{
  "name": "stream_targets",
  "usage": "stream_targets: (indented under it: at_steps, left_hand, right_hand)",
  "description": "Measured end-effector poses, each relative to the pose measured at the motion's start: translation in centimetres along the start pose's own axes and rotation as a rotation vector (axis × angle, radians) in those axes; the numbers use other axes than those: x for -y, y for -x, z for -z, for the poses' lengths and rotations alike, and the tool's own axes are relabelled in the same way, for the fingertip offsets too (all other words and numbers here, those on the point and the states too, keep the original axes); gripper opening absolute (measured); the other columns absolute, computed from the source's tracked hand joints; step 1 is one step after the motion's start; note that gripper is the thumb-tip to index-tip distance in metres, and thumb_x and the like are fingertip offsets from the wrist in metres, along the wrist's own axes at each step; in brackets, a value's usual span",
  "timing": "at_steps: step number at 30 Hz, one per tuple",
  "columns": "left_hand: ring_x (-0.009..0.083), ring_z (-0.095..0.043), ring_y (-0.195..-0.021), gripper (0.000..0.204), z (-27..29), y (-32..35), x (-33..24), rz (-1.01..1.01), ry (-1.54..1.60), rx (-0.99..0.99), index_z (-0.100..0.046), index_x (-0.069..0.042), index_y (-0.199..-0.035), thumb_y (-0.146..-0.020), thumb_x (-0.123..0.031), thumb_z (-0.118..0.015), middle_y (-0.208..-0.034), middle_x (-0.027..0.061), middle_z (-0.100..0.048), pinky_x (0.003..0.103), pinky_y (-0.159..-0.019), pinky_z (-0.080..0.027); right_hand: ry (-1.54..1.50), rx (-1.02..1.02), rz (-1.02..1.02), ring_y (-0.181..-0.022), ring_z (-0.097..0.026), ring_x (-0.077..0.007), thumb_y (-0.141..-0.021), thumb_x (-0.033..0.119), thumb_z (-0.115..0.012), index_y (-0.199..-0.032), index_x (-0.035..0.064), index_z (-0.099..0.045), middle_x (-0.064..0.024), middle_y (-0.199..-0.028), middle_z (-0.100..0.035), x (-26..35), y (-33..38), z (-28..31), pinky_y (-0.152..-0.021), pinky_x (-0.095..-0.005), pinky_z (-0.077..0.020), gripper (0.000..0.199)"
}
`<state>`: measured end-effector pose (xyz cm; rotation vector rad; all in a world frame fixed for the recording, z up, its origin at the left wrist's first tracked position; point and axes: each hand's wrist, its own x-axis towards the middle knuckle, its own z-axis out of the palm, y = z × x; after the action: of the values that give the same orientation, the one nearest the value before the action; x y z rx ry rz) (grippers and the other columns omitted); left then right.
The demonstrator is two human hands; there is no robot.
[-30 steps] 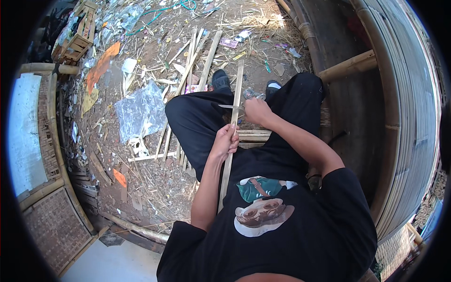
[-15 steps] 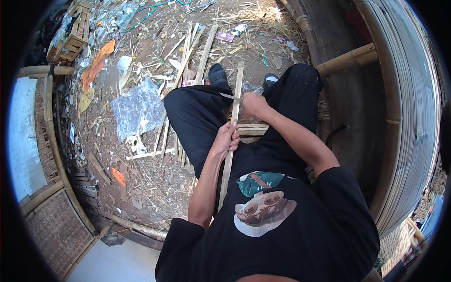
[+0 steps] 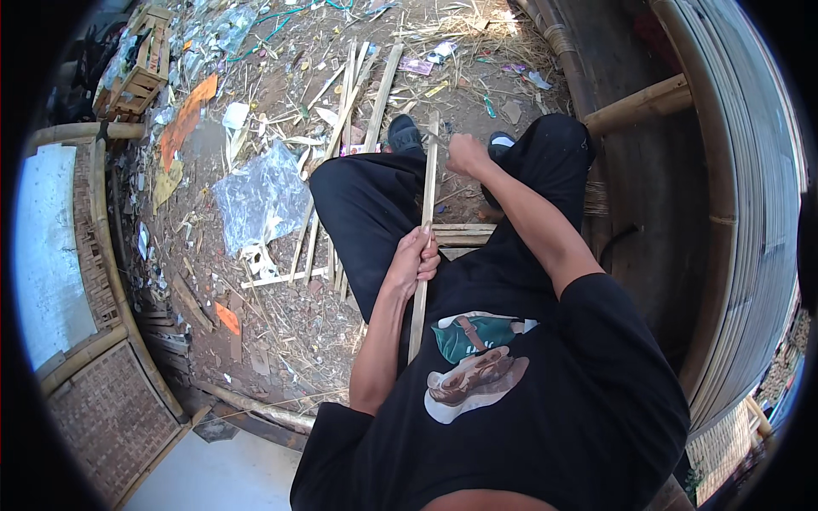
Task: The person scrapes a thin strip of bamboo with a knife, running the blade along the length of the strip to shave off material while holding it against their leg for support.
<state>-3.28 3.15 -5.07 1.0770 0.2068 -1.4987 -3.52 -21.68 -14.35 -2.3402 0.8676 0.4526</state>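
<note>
A long flat bamboo strip (image 3: 429, 183) runs from beside my waist out between my knees, its far end near my left shoe. My left hand (image 3: 415, 256) is wrapped round it at about mid-length. Close to the strip's far end, my right hand (image 3: 468, 156) is closed on a knife (image 3: 440, 137). The blade lies across or just over the strip; whether it touches cannot be made out. Most of the handle is hidden in my fist.
More bamboo strips (image 3: 383, 95) lie on the littered ground past my left knee. A clear plastic sheet (image 3: 262, 198) and orange scraps (image 3: 187, 119) are at the left. A wooden crate (image 3: 143, 81) stands far left. A bamboo structure (image 3: 724, 204) rises close on my right.
My right hand has moved away from me with the knife, along the strip toward its far end. The left hand keeps its hold. The view has shifted slightly.
</note>
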Motion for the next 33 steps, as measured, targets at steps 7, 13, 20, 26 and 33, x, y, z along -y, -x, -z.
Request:
stream_targets:
  at_steps: [7,13,20,26,33]
  left_hand:
    - [0.0036,-0.027,-0.038,0.024,-0.2,-0.2,-0.2,-0.031,-0.043,0.051,-0.045,-0.009,-0.089,-0.101,-0.03,-0.041,-0.058,-0.0031,-0.034,0.019,-0.031,-0.021]
    - [0.0047,-0.032,-0.04,0.021,0.3,-1.3,0.0,-0.101,-0.014,-0.016,-0.051,-0.005,-0.097,-0.1,-0.026,-0.046,-0.061,-0.0019,-0.041,0.018,-0.035,-0.027]
    - [0.0102,-0.049,-0.045,0.015,0.4,-3.1,-0.7,-0.202,-0.223,0.034,-0.048,-0.004,-0.104,-0.098,-0.018,-0.048,-0.07,0.0031,-0.051,0.027,-0.046,-0.051]
    - [0.0033,-0.036,-0.038,0.012,-0.4,-3.5,-1.5,-0.083,-0.246,0.027,-0.046,-0.008,-0.099,-0.097,-0.018,-0.052,-0.061,-0.0015,-0.045,0.021,-0.032,-0.027]
    - [0.006,-0.035,-0.032,0.012,-0.7,-5.1,-0.9,-0.138,-0.409,-0.085,-0.048,-0.003,-0.082,-0.085,-0.01,-0.057,-0.05,-0.0017,-0.04,0.025,-0.027,-0.03]
  right_hand:
    - [-0.226,-0.231,-0.239,-0.094,-0.064,-0.0402,-0.071,0.015,-0.064,-0.088,-0.0054,-0.067,-0.0279,-0.098,-0.064,-2.5,-2.6,1.3,-0.081,-0.045,-0.0527,0.027]
    - [-0.253,-0.075,-0.147,-0.095,-0.063,-0.0418,-0.069,0.016,-0.062,-0.089,-0.0067,-0.066,-0.0297,-0.095,-0.064,-1.1,1.9,-0.2,-0.083,-0.0458,-0.0513,0.03]
    - [-0.046,0.02,0.152,-0.08,-0.065,-0.0421,-0.068,0.016,-0.065,-0.075,-0.0042,-0.066,-0.0277,-0.079,-0.064,2.6,10.3,-0.5,-0.075,-0.0471,-0.0534,0.021]
    - [-0.058,0.005,0.154,-0.08,-0.065,-0.0415,-0.07,0.022,-0.069,-0.075,-0.0064,-0.064,-0.0275,-0.078,-0.064,2.8,10.5,-0.9,-0.073,-0.0475,-0.0539,0.029]
    - [0.035,0.041,0.198,-0.08,-0.065,-0.041,-0.071,0.025,-0.07,-0.077,-0.0053,-0.064,-0.0265,-0.079,-0.065,2.5,10.3,-2.0,-0.072,-0.0468,-0.0546,0.031]
